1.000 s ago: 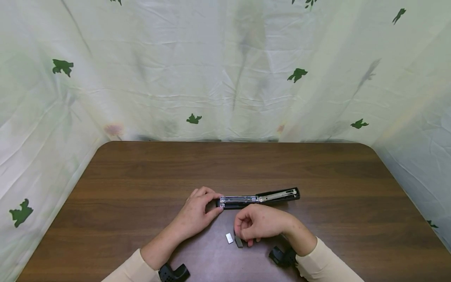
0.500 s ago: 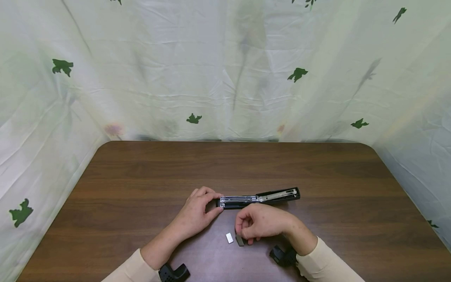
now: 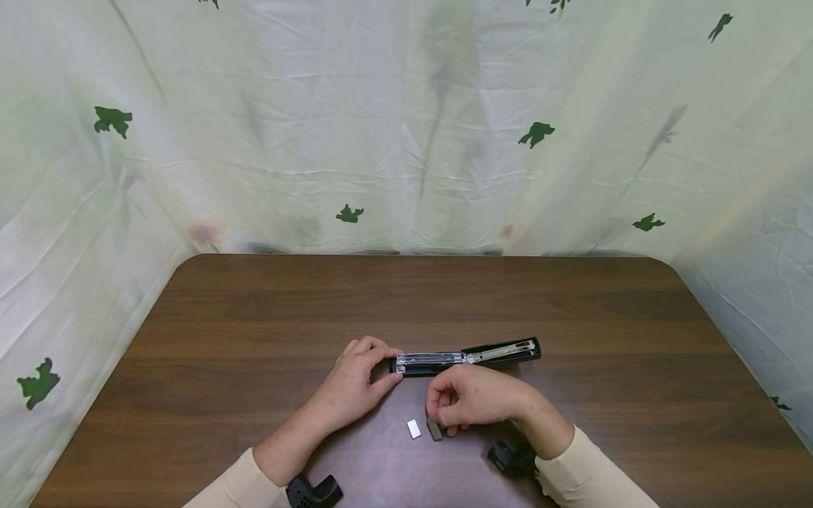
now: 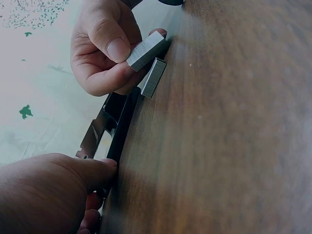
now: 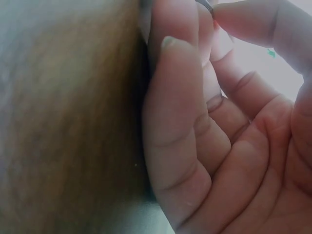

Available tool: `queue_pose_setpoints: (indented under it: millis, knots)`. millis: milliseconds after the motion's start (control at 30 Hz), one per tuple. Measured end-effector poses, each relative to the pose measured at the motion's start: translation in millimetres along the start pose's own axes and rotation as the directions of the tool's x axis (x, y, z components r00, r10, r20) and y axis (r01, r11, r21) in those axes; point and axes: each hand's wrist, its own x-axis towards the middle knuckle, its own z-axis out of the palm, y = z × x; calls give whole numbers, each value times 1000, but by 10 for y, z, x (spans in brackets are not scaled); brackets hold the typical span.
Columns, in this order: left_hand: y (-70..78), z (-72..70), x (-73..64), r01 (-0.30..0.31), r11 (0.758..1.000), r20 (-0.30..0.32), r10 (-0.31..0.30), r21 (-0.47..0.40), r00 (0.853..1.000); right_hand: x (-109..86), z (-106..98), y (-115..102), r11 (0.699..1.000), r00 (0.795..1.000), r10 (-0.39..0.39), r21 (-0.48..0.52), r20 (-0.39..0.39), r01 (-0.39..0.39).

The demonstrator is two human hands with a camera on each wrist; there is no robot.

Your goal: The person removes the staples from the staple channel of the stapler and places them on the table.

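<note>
A black stapler [image 3: 432, 363] lies opened out on the table, its metal magazine showing. My left hand [image 3: 356, 381] grips its left end between thumb and fingers; the left wrist view also shows the thumb [image 4: 102, 168] against the stapler's side. My right hand [image 3: 470, 398], in front of the stapler, pinches a strip of staples [image 4: 146, 51] between thumb and forefinger. Beside it a second, shorter strip of staples [image 3: 413, 429] lies on the table. In the right wrist view the curled fingers [image 5: 175, 97] hide nearly all of the held strip.
The brown wooden table [image 3: 254, 303] reaches back to a pale curtain [image 3: 381, 127] with green leaf shapes, which also hangs along both sides. Black wrist devices [image 3: 314, 490] sit at both cuffs, close to the tabletop.
My right hand has shifted slightly to the right and away from me with the strip of staples. The left hand, the stapler and the loose strip have stayed in place.
</note>
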Motion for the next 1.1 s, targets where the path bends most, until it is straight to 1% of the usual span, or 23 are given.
queue_pose_setpoints:
  millis: [167,433,600,833,1100]
  knots:
    - [-1,6,1,-7,1000,-7,7,4,1000,1,0,4,1000,1000,16,1,-3,-16]
    - [-3,20,-5,-27,1000,-36,27,2,999,6,5,3,1000,999,31,-3,-9,-31]
    - [-6,14,-4,-18,1000,-28,18,-2,999,12,12,-2,999,999,35,-10,-14,-35]
    - [-12,12,-3,-25,1000,-34,25,-1,999,15,19,-6,999,999,36,-39,-22,-37]
    - [-6,7,1,-5,1000,-11,5,-5,1000,11,37,-24,998,998,45,-47,-39,-47]
